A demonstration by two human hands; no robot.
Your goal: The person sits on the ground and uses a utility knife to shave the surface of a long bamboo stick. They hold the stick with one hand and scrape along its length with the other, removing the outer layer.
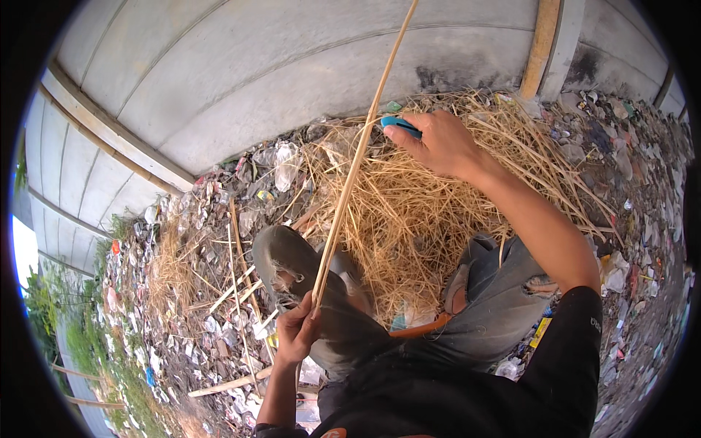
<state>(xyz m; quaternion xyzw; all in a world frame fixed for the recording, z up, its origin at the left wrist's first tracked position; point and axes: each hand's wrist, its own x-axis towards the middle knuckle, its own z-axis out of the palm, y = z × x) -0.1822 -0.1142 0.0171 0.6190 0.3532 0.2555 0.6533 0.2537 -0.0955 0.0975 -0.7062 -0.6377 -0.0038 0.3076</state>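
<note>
My left hand [296, 330], low in front of my body, is closed round the lower end of a long, pale bamboo strip [349, 186]. The strip slants up and away past my knee, its far end leaving the top of the picture. Beyond it to the right, my right hand [442, 142] grips a blue tool with a flat, rounded handle, which looks like a utility knife [400, 126]. The knife's tip end is close to the strip; its blade cannot be made out. Below that hand lies a heap of thin bamboo shavings [401, 219], spread between my bent legs.
A grey concrete panel wall [307, 66] rises ahead, with a bamboo post [541, 47] against it. Litter [182, 343] covers the ground around me. Loose bamboo pieces [234, 292] lie to my left, beside a smaller tuft of shavings [174, 270]. Green plants [80, 321] grow at far left.
</note>
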